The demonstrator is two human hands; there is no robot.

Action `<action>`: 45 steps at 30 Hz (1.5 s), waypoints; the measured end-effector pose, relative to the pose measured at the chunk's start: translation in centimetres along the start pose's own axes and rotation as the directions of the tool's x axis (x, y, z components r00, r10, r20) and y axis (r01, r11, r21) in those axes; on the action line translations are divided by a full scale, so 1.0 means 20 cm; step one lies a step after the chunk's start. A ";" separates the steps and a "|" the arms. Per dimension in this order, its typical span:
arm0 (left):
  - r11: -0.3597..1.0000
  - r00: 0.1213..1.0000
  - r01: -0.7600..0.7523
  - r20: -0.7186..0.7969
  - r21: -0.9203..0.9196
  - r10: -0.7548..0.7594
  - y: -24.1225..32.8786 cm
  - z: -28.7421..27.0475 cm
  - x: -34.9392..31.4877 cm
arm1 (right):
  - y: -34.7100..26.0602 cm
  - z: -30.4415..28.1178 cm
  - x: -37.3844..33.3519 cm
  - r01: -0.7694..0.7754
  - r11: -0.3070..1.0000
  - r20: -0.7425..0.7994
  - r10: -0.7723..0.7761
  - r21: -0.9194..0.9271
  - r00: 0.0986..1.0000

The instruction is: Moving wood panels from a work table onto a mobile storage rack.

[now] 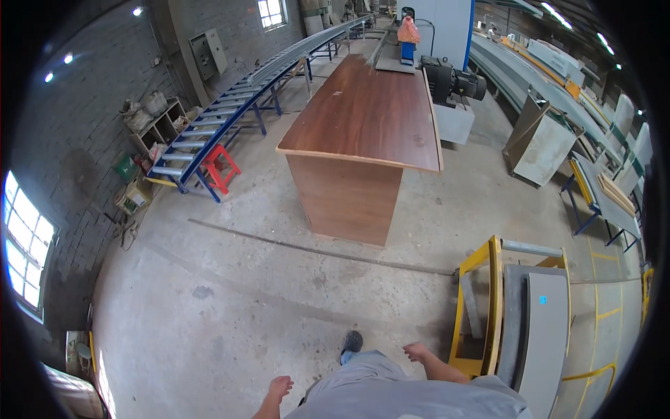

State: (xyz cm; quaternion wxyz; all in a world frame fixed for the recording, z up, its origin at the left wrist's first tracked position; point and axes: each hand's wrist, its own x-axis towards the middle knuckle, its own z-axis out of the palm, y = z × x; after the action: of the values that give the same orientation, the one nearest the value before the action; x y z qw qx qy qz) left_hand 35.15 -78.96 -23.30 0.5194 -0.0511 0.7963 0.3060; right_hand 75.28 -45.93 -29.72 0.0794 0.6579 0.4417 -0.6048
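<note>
My left hand (pixel 281 386) hangs low by my left side, its fingers loosely curled in with nothing visible in them. On the other side my right hand (pixel 417 352) is held out in front of my hip, empty, the fingers slightly apart. It is nearest to the yellow metal frame cart (pixel 492 307), but not touching it. A grey flat panel (pixel 544 335) lies on that cart. Ahead of me stands a table with a brown wood-grain top (pixel 363 115) and a brown side panel (pixel 349 199).
A roller conveyor (pixel 209 122) with blue legs runs along the left, a red stool (pixel 220 169) beside it. A dark motor (pixel 447 80) sits right of the table. A narrow floor strip (pixel 314 248) crosses ahead. A box-like cabinet (pixel 544 143) stands farther right.
</note>
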 end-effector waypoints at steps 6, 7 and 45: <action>0.956 0.965 -0.264 -0.045 -0.130 0.260 0.70 -0.12 0.34 | -0.92 -0.05 0.25 0.404 0.914 -0.232 -0.385 0.038 0.893; 0.950 0.965 -0.261 -0.040 -0.171 0.258 0.79 -0.14 0.37 | -1.12 -0.05 0.23 0.412 0.900 -0.227 -0.375 0.143 0.899; -0.327 0.252 -0.528 0.511 0.784 0.822 4.84 1.47 0.85 | -3.50 -1.04 0.56 0.197 0.730 -0.649 -0.676 -0.654 0.349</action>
State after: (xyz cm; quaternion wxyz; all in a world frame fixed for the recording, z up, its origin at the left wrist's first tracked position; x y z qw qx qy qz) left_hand 12.26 19.12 -3.94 0.0332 0.6936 0.7187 0.0352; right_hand 41.52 14.61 -4.02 -0.1677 0.6763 0.7145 -0.0631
